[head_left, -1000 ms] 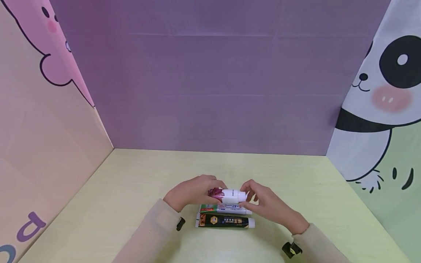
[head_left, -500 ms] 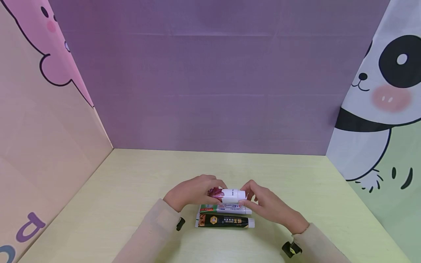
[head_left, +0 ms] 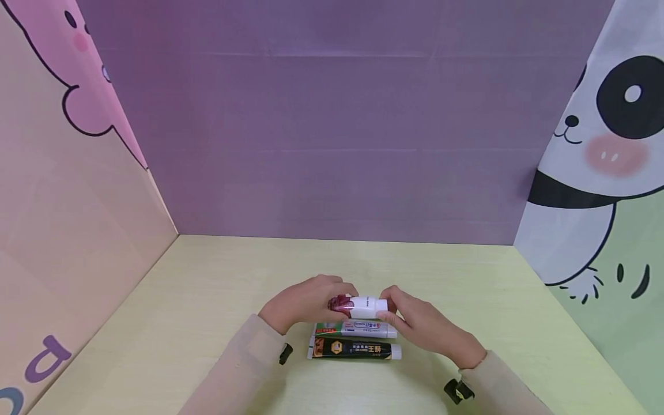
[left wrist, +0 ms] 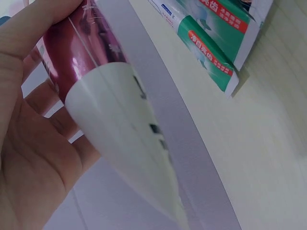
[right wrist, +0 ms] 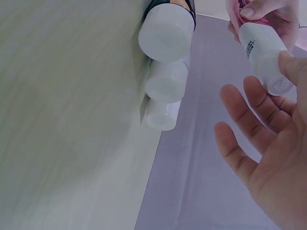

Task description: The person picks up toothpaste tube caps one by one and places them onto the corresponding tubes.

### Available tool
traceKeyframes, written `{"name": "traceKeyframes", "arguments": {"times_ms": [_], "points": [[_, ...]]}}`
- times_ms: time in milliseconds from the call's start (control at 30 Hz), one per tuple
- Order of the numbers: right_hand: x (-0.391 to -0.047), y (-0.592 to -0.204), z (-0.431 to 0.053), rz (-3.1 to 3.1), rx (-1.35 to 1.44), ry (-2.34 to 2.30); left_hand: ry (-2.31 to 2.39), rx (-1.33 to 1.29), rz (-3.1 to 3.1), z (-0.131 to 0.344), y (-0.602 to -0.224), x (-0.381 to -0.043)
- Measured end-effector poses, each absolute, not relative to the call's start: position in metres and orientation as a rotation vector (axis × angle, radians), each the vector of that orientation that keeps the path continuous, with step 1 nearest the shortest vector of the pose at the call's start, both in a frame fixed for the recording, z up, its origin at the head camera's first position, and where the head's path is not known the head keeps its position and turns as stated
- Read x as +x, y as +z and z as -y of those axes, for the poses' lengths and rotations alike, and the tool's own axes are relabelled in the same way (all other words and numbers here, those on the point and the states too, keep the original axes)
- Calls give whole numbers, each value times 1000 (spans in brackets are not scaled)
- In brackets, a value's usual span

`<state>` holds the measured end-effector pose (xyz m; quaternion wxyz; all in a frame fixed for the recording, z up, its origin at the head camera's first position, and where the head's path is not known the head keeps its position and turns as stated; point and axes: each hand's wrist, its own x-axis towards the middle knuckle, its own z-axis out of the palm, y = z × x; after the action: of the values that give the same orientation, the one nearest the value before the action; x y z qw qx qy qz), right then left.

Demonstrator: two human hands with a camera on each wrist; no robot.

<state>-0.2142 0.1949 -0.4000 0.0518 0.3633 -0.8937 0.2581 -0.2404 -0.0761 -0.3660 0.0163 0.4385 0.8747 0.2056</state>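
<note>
A burgundy-and-white toothpaste tube (head_left: 365, 307) is held level above the table, its white cap (right wrist: 280, 86) pointing right. My left hand (head_left: 311, 300) grips the burgundy end; the left wrist view shows the thumb over the shiny tube (left wrist: 115, 115), which narrows to a flat edge. My right hand (head_left: 427, 323) pinches the cap between thumb and forefinger, while its other fingers (right wrist: 240, 110) stay extended. Below lie a black toothpaste tube (head_left: 355, 349) and a green-and-white one (head_left: 358, 329), side by side. A third lying tube's white cap (right wrist: 163, 115) shows in the right wrist view.
The pale tabletop (head_left: 233, 265) extends around the hands. A purple wall (head_left: 337, 144) rises at the back. Printed side walls stand left (head_left: 78, 230) and right (head_left: 612, 230), the right one with a panda. Dark devices sit at both wrists, one near the right cuff (head_left: 459, 391).
My right hand's fingers have drawn in a little around the cap, and the held tube has risen very slightly. The left hand and the lying tubes stay nearly still.
</note>
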Motion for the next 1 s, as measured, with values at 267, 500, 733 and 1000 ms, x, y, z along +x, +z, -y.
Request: {"name": "traceKeyframes", "arguments": {"times_ms": [267, 500, 733, 1000], "points": [[-215, -401, -195, 2729, 1104, 959, 661, 1338, -2707, 77, -366, -240], [-213, -402, -195, 2714, 1073, 1263, 672, 1290, -2693, 77, -364, -239], [-212, -404, -194, 2740, 1011, 1318, 660, 1256, -2705, 76, -363, -238], [-213, -407, -194, 2638, 1060, 1413, 684, 1250, -2697, 76, -363, -239]]}}
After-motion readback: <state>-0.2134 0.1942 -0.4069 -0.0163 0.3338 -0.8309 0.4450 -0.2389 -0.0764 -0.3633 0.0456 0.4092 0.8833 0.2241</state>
